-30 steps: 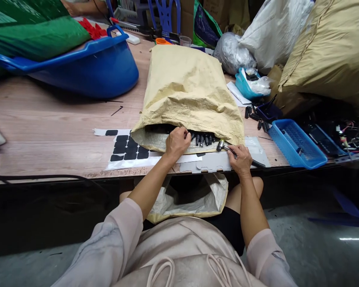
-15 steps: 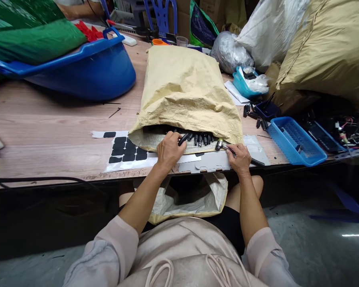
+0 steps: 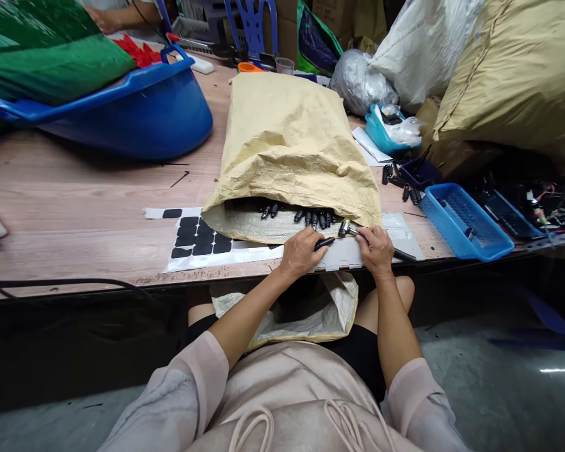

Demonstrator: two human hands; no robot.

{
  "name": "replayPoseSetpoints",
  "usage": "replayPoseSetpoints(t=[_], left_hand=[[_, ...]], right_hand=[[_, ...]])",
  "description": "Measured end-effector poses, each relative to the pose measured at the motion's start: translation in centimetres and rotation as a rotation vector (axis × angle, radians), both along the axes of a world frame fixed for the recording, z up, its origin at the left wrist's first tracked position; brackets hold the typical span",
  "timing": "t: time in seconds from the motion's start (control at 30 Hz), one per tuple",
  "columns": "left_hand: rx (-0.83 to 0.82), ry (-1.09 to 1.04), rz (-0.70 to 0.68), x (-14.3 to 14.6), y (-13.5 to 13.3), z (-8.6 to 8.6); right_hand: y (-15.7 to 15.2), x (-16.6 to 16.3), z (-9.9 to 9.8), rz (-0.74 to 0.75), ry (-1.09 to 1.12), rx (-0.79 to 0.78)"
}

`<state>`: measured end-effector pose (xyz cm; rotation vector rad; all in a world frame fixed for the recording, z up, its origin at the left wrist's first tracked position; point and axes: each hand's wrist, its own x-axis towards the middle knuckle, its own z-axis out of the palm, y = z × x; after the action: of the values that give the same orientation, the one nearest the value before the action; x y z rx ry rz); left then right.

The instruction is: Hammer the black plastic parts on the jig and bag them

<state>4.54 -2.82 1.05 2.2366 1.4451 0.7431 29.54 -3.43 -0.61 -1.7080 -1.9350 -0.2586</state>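
A tan woven sack (image 3: 292, 138) lies on the wooden table (image 3: 75, 207) with its mouth toward me, and several small black parts (image 3: 315, 218) show inside the opening. My left hand (image 3: 301, 252) is closed on one black part (image 3: 324, 242) just in front of the sack mouth. Close beside it, my right hand (image 3: 375, 248) grips a small hammer (image 3: 353, 231) whose metal head points at that part. Both hands rest over a white card (image 3: 343, 254) at the table's front edge. An open sack (image 3: 301, 314) sits in my lap below the edge.
A sheet of black pads (image 3: 198, 237) lies left of the sack mouth. A big blue tub (image 3: 136, 110) stands at the back left, blue baskets (image 3: 466, 220) and loose black parts at the right, and full sacks (image 3: 513, 75) behind. Another person's arm (image 3: 117, 16) shows at the far edge.
My left hand drew a black part out of the sack mouth and moved right, toward the hammer. My right hand has stayed in place.
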Motion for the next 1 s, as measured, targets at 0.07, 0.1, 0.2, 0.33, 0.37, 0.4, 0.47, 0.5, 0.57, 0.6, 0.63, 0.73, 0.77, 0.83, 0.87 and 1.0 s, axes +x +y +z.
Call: replayPoseSetpoints(t=[0.07, 0.1, 0.2, 0.33, 0.37, 0.4, 0.47, 0.5, 0.57, 0.6, 0.63, 0.73, 0.77, 0.83, 0.87, 1.0], left_hand=[[-0.026, -0.016, 0.01, 0.0, 0.1, 0.1], [-0.044, -0.02, 0.015, 0.0, 0.2, 0.1], [-0.105, -0.031, 0.033, 0.2, 0.4, 0.4], [-0.177, -0.058, 0.068, 0.4, 0.5, 0.8], [-0.19, -0.062, 0.078, 0.5, 0.5, 0.9], [-0.199, -0.066, 0.087, 0.5, 0.5, 1.0], [-0.207, -0.073, 0.096, 0.6, 0.4, 1.1], [-0.207, -0.077, 0.096, 0.6, 0.4, 1.2], [-0.204, -0.08, 0.097, 0.6, 0.3, 1.2], [-0.202, -0.081, 0.098, 0.6, 0.3, 1.2], [-0.201, -0.081, 0.099, 0.6, 0.3, 1.1], [-0.199, -0.085, 0.101, 0.6, 0.3, 1.0], [-0.197, -0.087, 0.1, 0.6, 0.3, 1.0], [-0.193, -0.092, 0.095, 0.6, 0.3, 0.9], [-0.191, -0.091, 0.092, 0.6, 0.3, 0.9], [-0.188, -0.069, 0.1, 0.6, 0.3, 0.9]], right_hand=[[-0.2, -0.1, 0.2, 0.008, 0.004, 0.039], [-0.4, -0.2, 0.4, 0.007, 0.014, 0.067], [-1.4, -1.1, 1.2, 0.017, 0.094, 0.151], [-3.1, -3.2, 2.6, 0.126, 0.224, 0.135], [-3.4, -3.7, 2.9, 0.137, 0.235, 0.118], [-3.7, -4.2, 3.2, 0.137, 0.238, 0.105], [-4.2, -4.8, 3.7, 0.121, 0.227, 0.091], [-4.4, -4.9, 3.9, 0.116, 0.217, 0.091], [-4.6, -5.1, 3.9, 0.113, 0.186, 0.097], [-4.7, -5.1, 3.8, 0.116, 0.162, 0.098], [-4.8, -5.1, 3.7, 0.119, 0.133, 0.096], [-4.8, -5.1, 3.7, 0.113, 0.067, 0.082], [-4.8, -5.2, 3.8, 0.11, 0.066, 0.085], [-4.9, -5.4, 4.2, 0.119, 0.094, 0.1], [-5.0, -5.6, 4.4, 0.135, 0.11, 0.102], [-5.3, -6.4, 4.7, 0.212, 0.079, 0.059]])
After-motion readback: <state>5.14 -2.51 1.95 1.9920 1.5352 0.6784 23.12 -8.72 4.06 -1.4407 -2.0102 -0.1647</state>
